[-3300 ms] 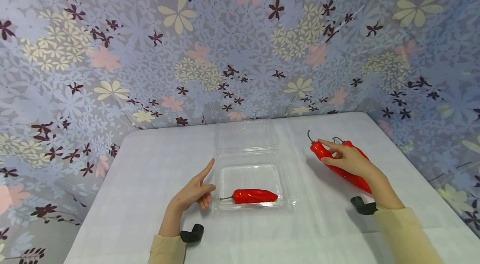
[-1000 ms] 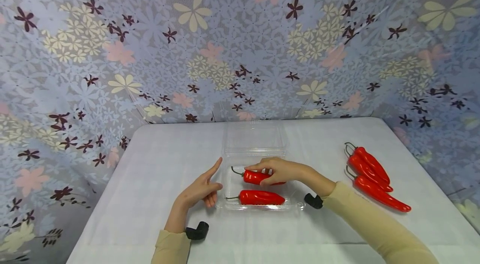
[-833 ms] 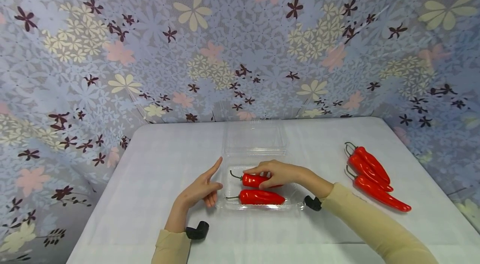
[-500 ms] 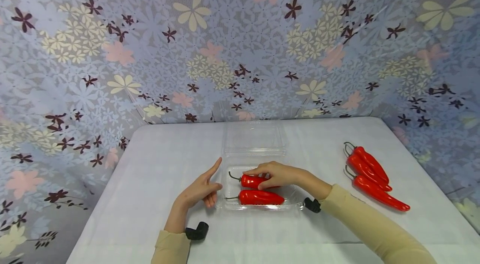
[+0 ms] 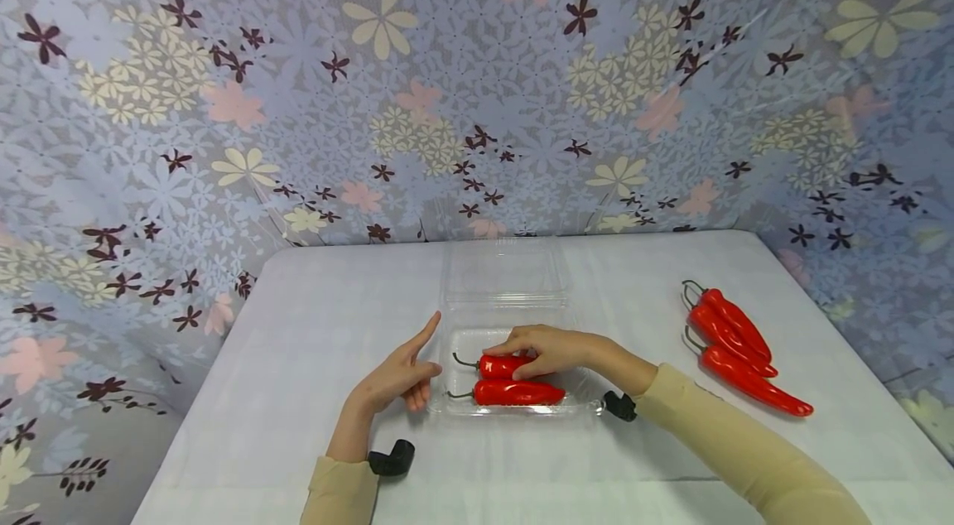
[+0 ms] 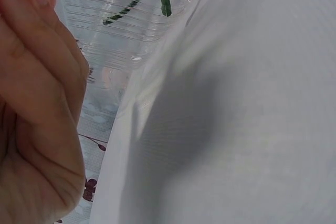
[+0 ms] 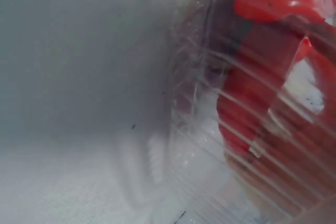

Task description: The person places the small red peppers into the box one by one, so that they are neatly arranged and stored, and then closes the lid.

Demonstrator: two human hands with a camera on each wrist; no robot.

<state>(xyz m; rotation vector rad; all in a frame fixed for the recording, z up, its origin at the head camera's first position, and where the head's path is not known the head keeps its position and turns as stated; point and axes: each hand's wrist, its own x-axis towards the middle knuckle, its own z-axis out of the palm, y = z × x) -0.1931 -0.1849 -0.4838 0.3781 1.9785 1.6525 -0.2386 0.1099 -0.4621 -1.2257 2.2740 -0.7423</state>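
Note:
My right hand (image 5: pixel 555 349) is inside the clear plastic clamshell box (image 5: pixel 464 336). Its thumb and fingers pinch a red pepper (image 5: pixel 495 367) with a green stem pointing left; the hand covers the pepper's right part. Just in front, a second red pepper (image 5: pixel 517 392) lies parallel along the box's near wall. In the right wrist view, red pepper (image 7: pixel 252 87) shows through the ribbed box wall. My left hand (image 5: pixel 391 380) stays at the box's left side, index finger extended and holding nothing. In the left wrist view its fingers (image 6: pixel 47 51) are beside the ribbed wall (image 6: pixel 118 40).
The box's lid (image 5: pixel 507 272) is folded back toward the patterned fabric backdrop (image 5: pixel 417 119). At the right of the white table (image 5: pixel 313 318) lie three more red peppers (image 5: pixel 753 380), grouped close together. Black wrist cameras (image 5: pixel 391 457) sit below both hands.
My right hand has carried a pepper from the group at the right into the box. Over the last second it has shifted toward the near pepper. The left hand has stayed by the box.

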